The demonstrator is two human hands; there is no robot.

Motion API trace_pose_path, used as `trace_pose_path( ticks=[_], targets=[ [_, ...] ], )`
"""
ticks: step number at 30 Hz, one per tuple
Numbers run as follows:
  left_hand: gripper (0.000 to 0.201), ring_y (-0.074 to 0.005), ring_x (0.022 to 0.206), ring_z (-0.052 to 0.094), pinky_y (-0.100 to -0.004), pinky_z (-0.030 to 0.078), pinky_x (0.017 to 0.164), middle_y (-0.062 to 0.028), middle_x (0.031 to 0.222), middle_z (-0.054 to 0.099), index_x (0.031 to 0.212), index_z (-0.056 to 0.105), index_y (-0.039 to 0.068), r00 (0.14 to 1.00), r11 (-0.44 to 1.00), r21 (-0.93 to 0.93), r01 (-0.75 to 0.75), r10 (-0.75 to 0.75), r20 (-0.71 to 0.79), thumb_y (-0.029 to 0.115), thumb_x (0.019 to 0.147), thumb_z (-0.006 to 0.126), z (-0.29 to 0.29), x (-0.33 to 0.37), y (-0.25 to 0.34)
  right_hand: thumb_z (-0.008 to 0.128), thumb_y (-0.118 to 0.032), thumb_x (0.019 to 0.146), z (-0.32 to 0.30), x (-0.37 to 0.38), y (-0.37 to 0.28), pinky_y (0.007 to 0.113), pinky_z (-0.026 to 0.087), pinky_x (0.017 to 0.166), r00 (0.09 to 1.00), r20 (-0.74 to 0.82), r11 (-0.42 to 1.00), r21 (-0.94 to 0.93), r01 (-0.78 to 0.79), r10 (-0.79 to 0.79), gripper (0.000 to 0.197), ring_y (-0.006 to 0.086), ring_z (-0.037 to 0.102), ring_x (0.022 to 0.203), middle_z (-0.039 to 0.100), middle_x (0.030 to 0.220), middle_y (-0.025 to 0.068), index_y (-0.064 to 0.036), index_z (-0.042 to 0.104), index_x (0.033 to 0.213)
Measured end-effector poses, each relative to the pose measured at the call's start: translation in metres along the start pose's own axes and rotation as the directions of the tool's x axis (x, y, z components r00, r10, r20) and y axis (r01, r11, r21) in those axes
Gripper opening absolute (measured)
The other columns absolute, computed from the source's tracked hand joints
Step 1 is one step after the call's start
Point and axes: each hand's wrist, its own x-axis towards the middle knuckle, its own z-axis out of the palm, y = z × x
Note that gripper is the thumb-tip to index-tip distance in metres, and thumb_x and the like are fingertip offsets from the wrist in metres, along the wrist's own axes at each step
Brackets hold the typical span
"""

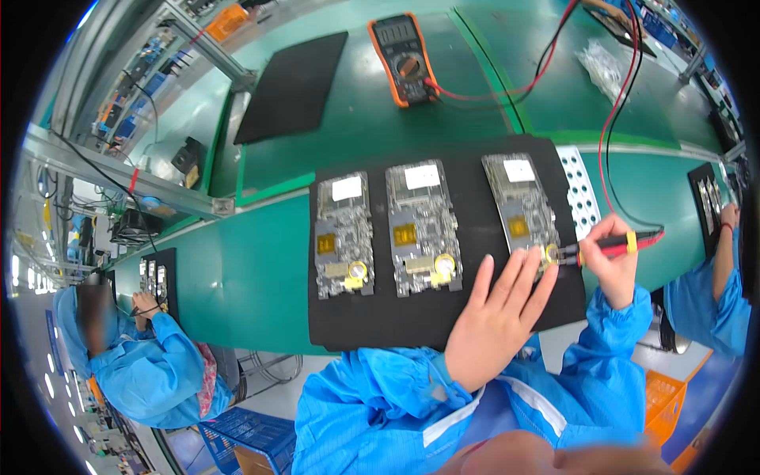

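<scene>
In my right hand (616,265) is a pair of multimeter probes (609,247), one red and one black, held together with yellow bands. Their tips meet the lower right part of the right-hand circuit board (518,194), by a round, yellow-edged part that looks like a coin cell. My left hand (495,324) lies with fingers spread, its fingertips at the lower edge of that same board, hiding part of it. Two similar boards, a middle circuit board (419,210) and a left circuit board (342,218), lie beside it on a black mat (380,326). Each carries a white label.
An orange-cased multimeter (398,63) sits beyond the mat, its red and black leads looping right. Nearby lie a black sheet (293,87), a white perforated strip (579,186) and a clear plastic bag (602,70). Co-workers in blue sit left (142,364) and right (704,293).
</scene>
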Motion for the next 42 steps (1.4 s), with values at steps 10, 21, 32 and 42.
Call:
trace_pose_path(
  ticks=[10,21,32,42],
  targets=[
    [0.097,-0.0356,0.139,0.036,-0.0624,0.010,0.113,-0.0204,0.149,0.039,0.142,0.040,-0.003,0.976,0.974,0.067,0.218,-0.219,0.001,0.058,0.074,0.072,-0.056,-0.052,-0.077,0.082,-0.014,0.075,0.013,-0.001,-0.061,0.021,0.047,0.068,0.951,0.308,1.000,0.018,0.006,-0.011,0.031,0.0080,0.061,0.079,0.065,0.085,0.0029,-0.0023,0.059,0.094],
    [0.096,-0.0296,0.141,0.036,-0.0601,0.019,0.113,-0.0168,0.148,0.042,0.141,0.042,-0.004,0.984,0.984,-0.018,0.176,-0.176,-0.013,0.060,0.075,0.069,-0.039,-0.060,-0.082,0.081,-0.008,0.077,0.094,0.014,-0.093,0.023,0.051,0.069,0.892,0.453,0.983,-0.162,0.089,-0.006,0.027,0.0086,0.065,0.080,0.069,0.090,0.0046,-0.0024,0.062,0.095],
    [0.090,-0.0291,0.141,0.036,-0.0588,0.019,0.113,-0.0175,0.148,0.042,0.139,0.045,-0.004,0.983,0.983,-0.026,0.181,-0.182,-0.027,0.056,0.077,0.069,-0.037,-0.061,-0.083,0.082,-0.016,0.076,0.101,0.013,-0.090,0.025,0.053,0.067,0.904,0.425,0.978,-0.201,0.051,0.040,0.027,0.0102,0.066,0.075,0.069,0.084,0.0046,-0.0026,0.067,0.093],
    [0.087,-0.0288,0.141,0.036,-0.0588,0.019,0.113,-0.0178,0.147,0.043,0.138,0.047,-0.005,0.984,0.983,0.023,0.180,-0.179,-0.022,0.056,0.079,0.067,-0.035,-0.061,-0.079,0.084,-0.014,0.074,0.099,0.008,-0.081,0.026,0.052,0.065,0.913,0.406,0.957,-0.240,0.160,-0.051,0.026,0.0134,0.067,0.074,0.069,0.083,0.0070,-0.0023,0.068,0.090]
  ],
)
